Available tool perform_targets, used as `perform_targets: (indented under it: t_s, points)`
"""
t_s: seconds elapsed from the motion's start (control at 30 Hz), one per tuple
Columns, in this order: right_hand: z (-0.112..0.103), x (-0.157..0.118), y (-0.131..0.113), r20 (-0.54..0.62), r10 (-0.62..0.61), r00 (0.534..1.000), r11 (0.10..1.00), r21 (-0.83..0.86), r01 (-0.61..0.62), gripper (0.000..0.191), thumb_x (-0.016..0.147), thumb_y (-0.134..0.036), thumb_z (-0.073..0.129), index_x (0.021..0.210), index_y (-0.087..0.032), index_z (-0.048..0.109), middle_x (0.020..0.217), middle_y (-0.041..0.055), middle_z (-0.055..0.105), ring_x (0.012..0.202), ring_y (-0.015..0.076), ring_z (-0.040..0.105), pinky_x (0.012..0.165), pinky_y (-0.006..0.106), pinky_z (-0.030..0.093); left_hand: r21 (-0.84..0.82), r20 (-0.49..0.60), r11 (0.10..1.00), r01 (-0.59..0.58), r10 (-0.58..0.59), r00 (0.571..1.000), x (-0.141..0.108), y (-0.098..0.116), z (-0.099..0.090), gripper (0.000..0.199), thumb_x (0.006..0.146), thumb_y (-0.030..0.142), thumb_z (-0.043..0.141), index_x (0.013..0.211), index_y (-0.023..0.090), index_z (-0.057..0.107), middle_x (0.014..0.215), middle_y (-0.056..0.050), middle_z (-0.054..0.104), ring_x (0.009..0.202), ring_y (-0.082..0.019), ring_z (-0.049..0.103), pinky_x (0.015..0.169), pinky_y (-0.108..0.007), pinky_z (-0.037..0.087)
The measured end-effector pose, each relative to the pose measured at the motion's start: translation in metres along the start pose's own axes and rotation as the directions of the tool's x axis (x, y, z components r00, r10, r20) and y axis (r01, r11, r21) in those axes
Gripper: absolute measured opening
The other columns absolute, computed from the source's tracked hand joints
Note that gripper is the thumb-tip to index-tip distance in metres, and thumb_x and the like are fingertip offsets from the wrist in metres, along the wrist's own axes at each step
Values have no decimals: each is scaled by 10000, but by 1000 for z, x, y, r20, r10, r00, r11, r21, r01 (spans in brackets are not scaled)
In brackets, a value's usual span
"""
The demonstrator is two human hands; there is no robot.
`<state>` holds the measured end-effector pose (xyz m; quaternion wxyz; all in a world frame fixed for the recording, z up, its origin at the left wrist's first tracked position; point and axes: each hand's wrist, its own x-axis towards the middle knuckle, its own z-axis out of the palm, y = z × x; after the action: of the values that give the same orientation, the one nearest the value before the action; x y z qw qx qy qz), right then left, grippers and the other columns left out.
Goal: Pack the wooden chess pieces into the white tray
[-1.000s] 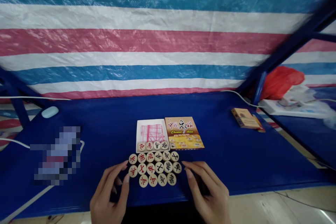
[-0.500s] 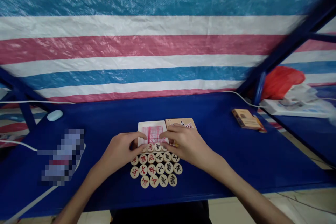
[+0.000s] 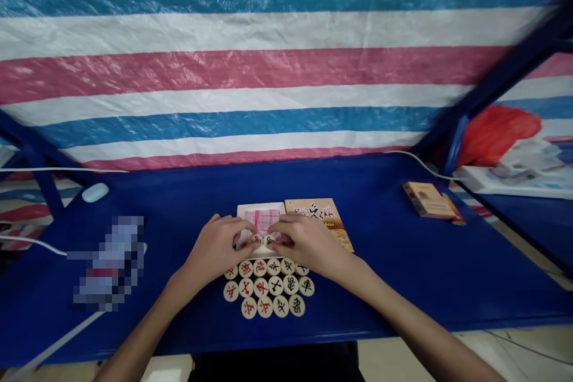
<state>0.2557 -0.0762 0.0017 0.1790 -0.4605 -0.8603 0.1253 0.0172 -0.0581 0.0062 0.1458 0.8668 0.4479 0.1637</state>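
Note:
My left hand [image 3: 217,248] and my right hand [image 3: 311,245] press in from both ends on a short row of round xiangqi pieces [image 3: 269,241]. Thumbs and fingers are curled around the row, which shows one red and one black character; its ends are hidden by my fingers. This row is at the white box [image 3: 242,210], over a folded red-lined sheet [image 3: 270,218] inside it. Whether the pieces touch the box bottom I cannot tell. In front of the box, several more xiangqi pieces [image 3: 275,286] lie face up in rows, red on the left, black on the right.
A printed box lid [image 3: 338,224] lies against the box's right side. Farther right is a small cardboard box [image 3: 428,200]. On the left are a pale mouse-shaped object [image 3: 95,193] and a pixelated item [image 3: 110,265] by a white cable. Striped sheeting [image 3: 250,68] hangs behind the blue table [image 3: 188,334].
Both hands have closed in on the row and moved it slightly farther into the white box. My right hand uncovers more of the lid. The view has shifted slightly.

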Motion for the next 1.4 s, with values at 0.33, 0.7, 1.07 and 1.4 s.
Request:
perform_targets:
  t_s: [0.33,0.7,1.07,1.4]
  points:
    - [-1,2,-1,-60,42,997,999,10,-41,139,846,-303,764,950,-216,734,870,14,695,805,168,638,662,279,407,34,-66,998,-51,53,996,-1,2,0,183,850,358,764,1002,259,738,818,15,708,795,-200,647,781,-364,422]
    - [3,-51,-38,-460,-44,887,968,198,151,423,922,-156,672,1336,-218,611,1195,68,713,951,152,710,829,291,603,-289,-484,949,-126,-31,875,-61,36,13,354,912,128,648,1252,228,663,1026,-31,713,857,-134,651,762,-268,546]
    - [36,-82,-54,-595,-41,803,972,164,171,476,865,-104,746,1322,-175,633,1133,74,748,984,164,722,804,291,618,-299,-599,932,-205,-16,801,-89,52,33,347,859,75,731,1187,180,689,1056,-41,759,960,-133,682,768,-245,593]
    - [34,-80,-62,-579,13,815,953,254,164,395,882,-156,743,1268,-198,665,1094,55,754,938,154,729,783,285,622,-270,-566,932,-243,51,823,-87,51,32,351,871,102,708,1209,192,694,1130,-63,739,1030,-154,690,874,-300,620]
